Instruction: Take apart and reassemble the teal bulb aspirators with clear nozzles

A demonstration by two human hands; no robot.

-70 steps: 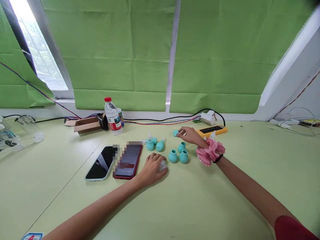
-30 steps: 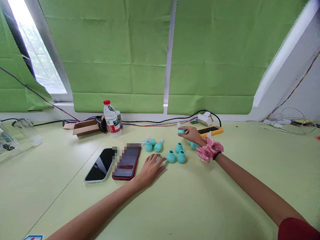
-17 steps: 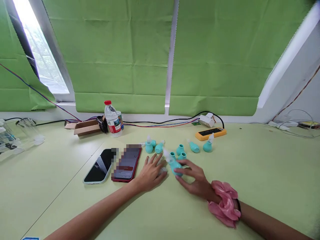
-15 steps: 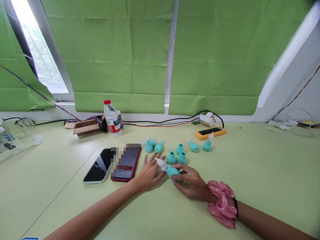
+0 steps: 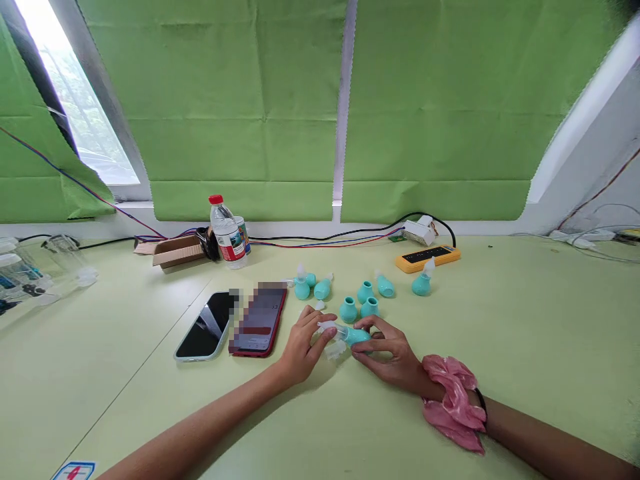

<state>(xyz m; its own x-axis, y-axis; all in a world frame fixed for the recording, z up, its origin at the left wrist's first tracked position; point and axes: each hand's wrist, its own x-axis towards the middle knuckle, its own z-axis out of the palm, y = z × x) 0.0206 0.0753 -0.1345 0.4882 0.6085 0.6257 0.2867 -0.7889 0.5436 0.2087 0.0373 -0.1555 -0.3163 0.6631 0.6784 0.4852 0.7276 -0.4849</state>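
Bulb [image 5: 357,336] at frame centre: right hand [image 5: 393,353] pinches it, left hand [image 5: 303,345] its clear nozzle [image 5: 327,325].
Uneven pulling could jerk it into the open bulbs [image 5: 349,311] just above.

The desk [image 5: 525,313] lies open rightward of the right hand [image 5: 393,355], while three teal bulbs [image 5: 369,309] block the way just beyond it
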